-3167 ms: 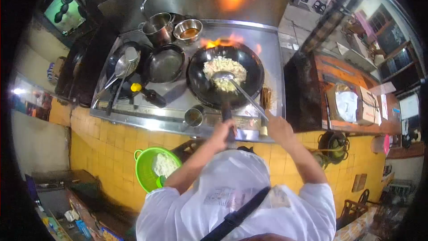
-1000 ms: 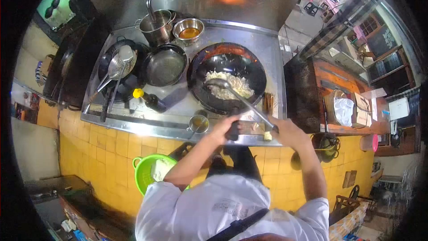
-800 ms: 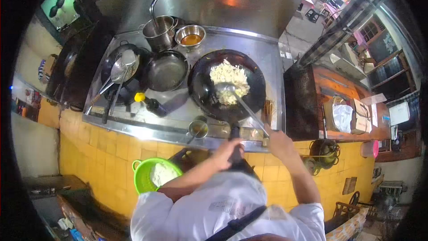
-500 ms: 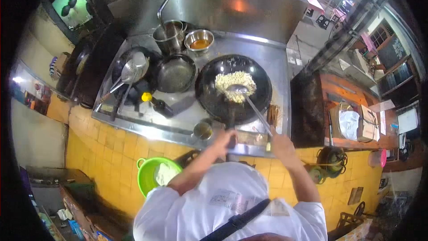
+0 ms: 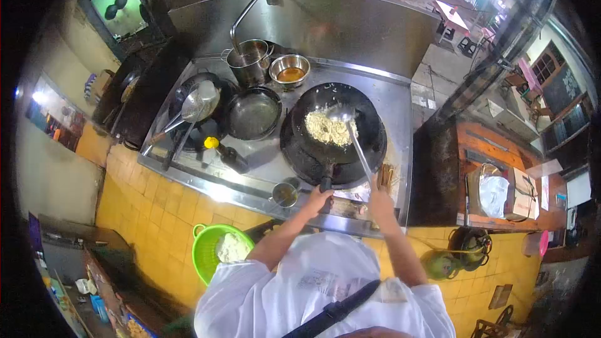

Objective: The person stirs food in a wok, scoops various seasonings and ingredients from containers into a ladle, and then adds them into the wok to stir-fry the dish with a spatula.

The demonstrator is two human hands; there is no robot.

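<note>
A black wok stands on the steel stove, tilted a little, with pale chopped food in it. My left hand is closed round the wok's dark handle at the stove's front edge. To its right, my right hand grips the long handle of a metal ladle. The ladle's bowl rests in the wok at the upper right of the food. Left of my left hand, a metal cup sits near the front edge.
An empty black pan, a pot and a steel bowl of orange liquid stand left of the wok. A yellow-capped bottle lies nearer the front. Below is a green basket; a wooden table stands right.
The flames seen earlier at the wok's rim are gone. The ladle's bowl has moved to the right side of the food, and the wok has shifted and tilted. Both hands keep their holds.
</note>
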